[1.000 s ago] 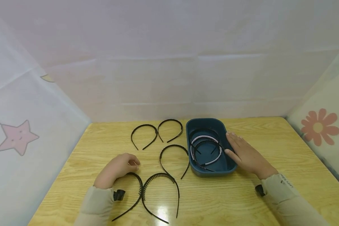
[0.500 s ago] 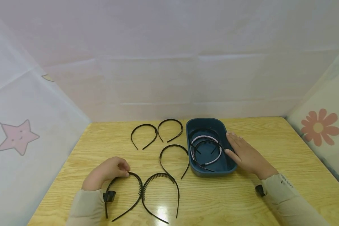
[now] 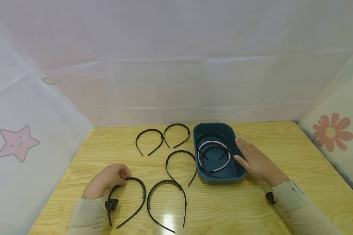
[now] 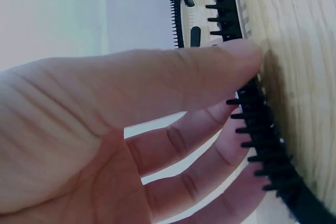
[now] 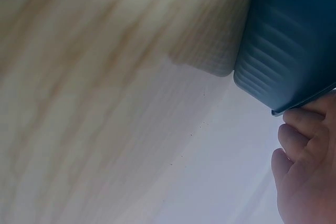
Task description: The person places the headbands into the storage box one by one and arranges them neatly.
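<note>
My left hand [image 3: 107, 181] pinches the top of a black toothed headband [image 3: 144, 192] at the front left of the table. In the left wrist view the thumb lies over the toothed band [image 4: 262, 140], with the fingers curled behind it. My right hand [image 3: 257, 163] rests with extended fingers on the right rim of a dark blue bin [image 3: 223, 180]. Inside the bin lie black headbands and a pale lilac headband [image 3: 213, 142]. From the right wrist view, the fingers [image 5: 299, 137] touch the rim of the bin [image 5: 299, 40].
Another toothed headband [image 3: 184, 199] lies just right of the pinched one. A black headband [image 3: 180, 151] sits against the bin's left side. Two more, a left one [image 3: 149, 130] and a right one [image 3: 177, 125], lie at the back. White printed cloth [image 3: 176, 81] surrounds the wooden table [image 3: 282, 143].
My left hand has moved left and taken hold of the front-left headband. That headband has shifted slightly left, apart from its neighbour. The right hand and bin stay put.
</note>
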A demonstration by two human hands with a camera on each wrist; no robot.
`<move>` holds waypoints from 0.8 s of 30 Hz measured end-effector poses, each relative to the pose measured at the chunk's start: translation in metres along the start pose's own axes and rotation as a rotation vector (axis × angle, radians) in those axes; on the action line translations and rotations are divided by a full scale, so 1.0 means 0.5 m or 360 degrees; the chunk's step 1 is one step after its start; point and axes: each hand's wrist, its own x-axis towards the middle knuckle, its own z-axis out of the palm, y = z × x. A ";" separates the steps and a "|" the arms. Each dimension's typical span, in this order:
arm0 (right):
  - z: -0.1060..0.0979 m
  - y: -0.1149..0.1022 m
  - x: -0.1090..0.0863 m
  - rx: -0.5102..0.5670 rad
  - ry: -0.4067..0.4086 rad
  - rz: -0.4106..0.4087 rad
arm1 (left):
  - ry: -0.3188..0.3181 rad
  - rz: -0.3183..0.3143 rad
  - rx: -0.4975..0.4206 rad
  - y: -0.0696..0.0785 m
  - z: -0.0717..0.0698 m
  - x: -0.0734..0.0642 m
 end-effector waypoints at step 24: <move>-0.003 -0.004 0.001 0.0006 -0.0014 0.0016 | 0.0167 -0.0007 0.0065 0.002 -0.024 -0.002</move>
